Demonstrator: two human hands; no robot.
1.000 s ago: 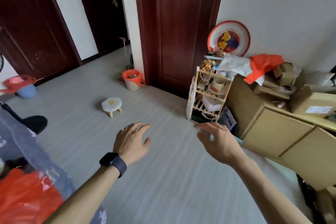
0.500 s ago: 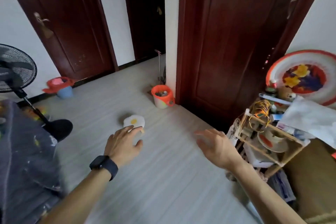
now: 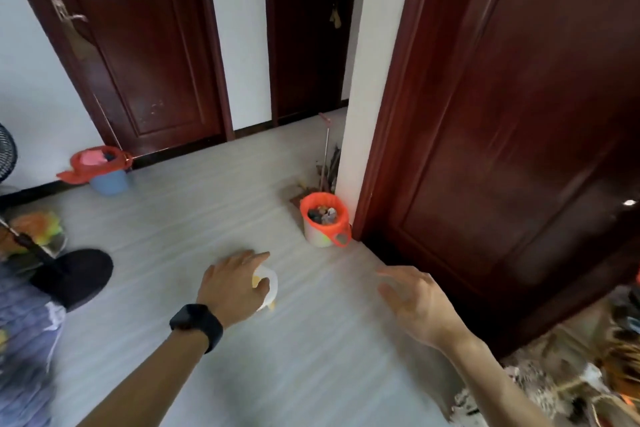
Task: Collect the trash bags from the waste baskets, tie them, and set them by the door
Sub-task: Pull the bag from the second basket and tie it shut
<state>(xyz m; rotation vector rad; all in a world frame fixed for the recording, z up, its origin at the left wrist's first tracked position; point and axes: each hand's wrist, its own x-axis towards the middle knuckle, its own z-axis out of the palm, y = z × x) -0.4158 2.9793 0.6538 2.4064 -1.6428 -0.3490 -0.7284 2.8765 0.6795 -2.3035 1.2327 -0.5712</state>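
My left hand (image 3: pixel 231 286) and right hand (image 3: pixel 417 305) hang spread wide, holding nothing; ahead of the right, an orange-lined waste basket (image 3: pixel 325 225).

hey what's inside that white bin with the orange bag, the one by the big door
The white bin is lined with an orange bag. On top sits a small pile of dark and pale scraps, too blurred to identify. Whatever lies beneath that top layer is hidden by it.

The pale grey plank floor (image 3: pixel 194 218) carries a white waste basket (image 3: pixel 317 236) lined with an orange bag (image 3: pixel 323 199) beside the dark door frame. A blue basket (image 3: pixel 110 181) with a red bag (image 3: pixel 93 163) stands by the far door, and a small white stool (image 3: pixel 269 284) sits mid-floor near a black fan base (image 3: pixel 74 274).
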